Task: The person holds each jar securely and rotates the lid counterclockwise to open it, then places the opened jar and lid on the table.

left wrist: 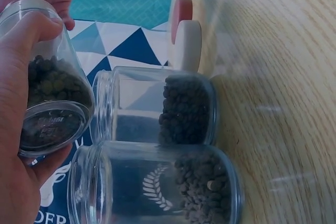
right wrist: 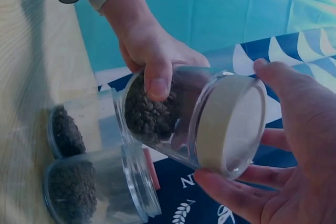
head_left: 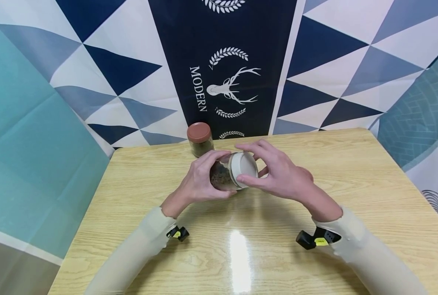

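My left hand (head_left: pixel 204 176) grips a clear glass jar (head_left: pixel 220 176) partly filled with dark pellets, holding it tilted above the table. The jar's white lid (head_left: pixel 245 166) faces right and sits on its mouth. My right hand (head_left: pixel 278 172) curves thumb and fingers around the rim of that lid, a fingertip against its lower edge in the right wrist view. Two lidless glass jars, a farther one (left wrist: pixel 136 108) and a nearer one (left wrist: pixel 152 187), stand close by with dark pellets at the bottom. The hands and held jar hide them in the head view.
A jar with a red lid (head_left: pixel 199 133) stands at the back by the patterned cloth (head_left: pixel 226 53). A loose white lid (left wrist: pixel 189 45) and a loose red lid (left wrist: pixel 182 11) lie on the wooden table (head_left: pixel 137 176), to the right of the jars.
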Motion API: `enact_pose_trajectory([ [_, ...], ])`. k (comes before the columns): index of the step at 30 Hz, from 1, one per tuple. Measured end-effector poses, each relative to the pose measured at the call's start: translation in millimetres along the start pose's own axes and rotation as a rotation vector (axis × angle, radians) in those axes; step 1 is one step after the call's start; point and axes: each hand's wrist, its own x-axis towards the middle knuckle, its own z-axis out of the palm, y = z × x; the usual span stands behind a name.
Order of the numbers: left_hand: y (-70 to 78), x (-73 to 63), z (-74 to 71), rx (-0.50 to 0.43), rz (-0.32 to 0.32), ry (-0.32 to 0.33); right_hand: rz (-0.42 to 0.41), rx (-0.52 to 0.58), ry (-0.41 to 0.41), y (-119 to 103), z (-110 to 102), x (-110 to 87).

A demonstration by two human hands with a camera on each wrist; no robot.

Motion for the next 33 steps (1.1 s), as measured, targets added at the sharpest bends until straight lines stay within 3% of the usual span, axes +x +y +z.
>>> enact_pose_trajectory([
  [16, -1.0, -0.7, 1.3, -0.007, 0.005, 0.007, -0.070, -0.036, 0.017, 1.2, 5.1, 0.7],
  [20, -1.3, -0.8, 1.0, -0.001, 0.008, 0.007, -0.167, -0.068, 0.016, 4.2, 3.9, 0.7],
  [27, -1.4, 0.9, 0.3, 0.004, 0.014, 0.013, -0.432, -0.147, 0.042, 13.6, 2.3, 2.4],
  [33, -1.4, 1.3, 0.3, 0.006, 0.019, 0.010, -0.487, -0.132, 0.044, 18.0, 3.5, 2.6],
])
